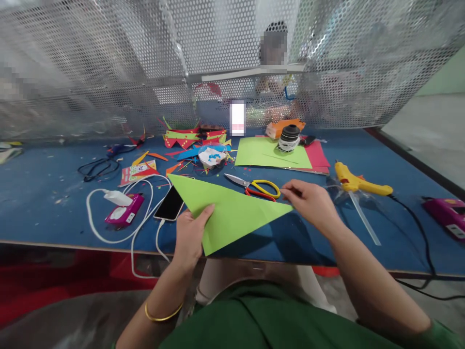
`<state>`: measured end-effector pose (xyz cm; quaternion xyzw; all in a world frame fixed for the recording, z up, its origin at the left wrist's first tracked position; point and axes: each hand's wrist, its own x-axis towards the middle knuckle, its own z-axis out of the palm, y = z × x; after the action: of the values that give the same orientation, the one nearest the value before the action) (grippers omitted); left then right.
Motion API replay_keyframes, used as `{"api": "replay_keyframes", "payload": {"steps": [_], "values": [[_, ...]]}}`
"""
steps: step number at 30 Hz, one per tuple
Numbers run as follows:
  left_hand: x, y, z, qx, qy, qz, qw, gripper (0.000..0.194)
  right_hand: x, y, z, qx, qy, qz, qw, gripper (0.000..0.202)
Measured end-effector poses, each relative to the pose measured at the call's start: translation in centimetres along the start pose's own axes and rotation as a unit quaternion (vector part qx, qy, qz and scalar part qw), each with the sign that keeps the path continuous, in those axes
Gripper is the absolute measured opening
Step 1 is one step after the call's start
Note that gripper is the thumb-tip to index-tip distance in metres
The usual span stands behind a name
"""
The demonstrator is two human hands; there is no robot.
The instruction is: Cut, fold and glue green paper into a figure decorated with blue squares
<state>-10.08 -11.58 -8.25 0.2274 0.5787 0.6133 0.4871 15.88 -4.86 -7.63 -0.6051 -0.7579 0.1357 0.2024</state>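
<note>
- The scissors (265, 188) are lying on the table (290, 242), blades pointing left, their red handle partly hidden behind the paper (232, 213)
- The paper, green and roughly triangular, is spanning the space on the near side of the scissors
- The left hand (192, 232) is clamping the paper, thumb on top, to the near left of the scissors
- The right hand (308, 201) is meeting the paper's right tip, just right of the scissors' handles; its fingers are curling, but I cannot tell whether they are gripping the tip
- The phone (169, 203) is lying left of the scissors, a white cable (95, 228) running near it
- A purple socket (124, 210) is sitting farther left of the scissors, with a white plug in it
- The glue gun (363, 182) is lying well right of the scissors, its clear stick sticking out
- Green and red sheets (254, 150) are lying beyond the scissors, a black and white roll (289, 138) standing on them
- A dish (212, 156) and paper scraps are lying beyond and left of the scissors
- A person (273, 53) is showing through mesh, far beyond the scissors
</note>
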Motion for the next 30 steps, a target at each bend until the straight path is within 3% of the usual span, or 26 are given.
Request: {"api": "replay_keyframes", "payload": {"steps": [3, 7, 14, 20, 23, 25, 27, 30], "values": [[0.5, 0.5, -1.0, 0.004, 0.029, 0.024, 0.999, 0.042, 2.0, -0.9, 2.0, -0.074, -0.022, -0.047, 0.996, 0.021], [0.8, 0.5, -1.2, -0.01, 0.019, 0.039, 0.999, 0.041, 3.4, -2.0, 4.3, -0.128, -0.054, -0.079, 0.987, 0.022], [0.6, 0.0, -0.2, -0.048, -0.026, 0.018, 0.998, 0.044, 3.4, -0.1, 3.8, -0.152, -0.041, -0.019, 0.987, 0.017], [0.6, -0.5, 1.1, -0.079, -0.054, 0.021, 0.995, 0.039, 2.7, 1.6, 0.8, -0.043, 0.042, 0.022, 0.998, 0.033], [0.4, -0.6, 2.2, -0.083, -0.07, 0.007, 0.994, 0.037, 1.6, 0.5, -0.9, 0.145, 0.052, -0.024, 0.988, 0.041], [0.2, -0.5, 2.9, -0.085, -0.09, 0.007, 0.992, 0.037, 0.9, -0.5, -1.5, 0.252, 0.019, -0.07, 0.965, 0.039], [0.0, -0.3, 3.4, -0.083, -0.109, 0.006, 0.991, 0.036, 0.5, -1.4, -1.5, 0.258, -0.012, -0.095, 0.961, 0.044], [-0.3, -0.1, 3.8, -0.073, -0.119, -0.001, 0.99, 0.037, 0.4, -1.8, -0.9, 0.22, -0.009, -0.101, 0.97, 0.041]]}}
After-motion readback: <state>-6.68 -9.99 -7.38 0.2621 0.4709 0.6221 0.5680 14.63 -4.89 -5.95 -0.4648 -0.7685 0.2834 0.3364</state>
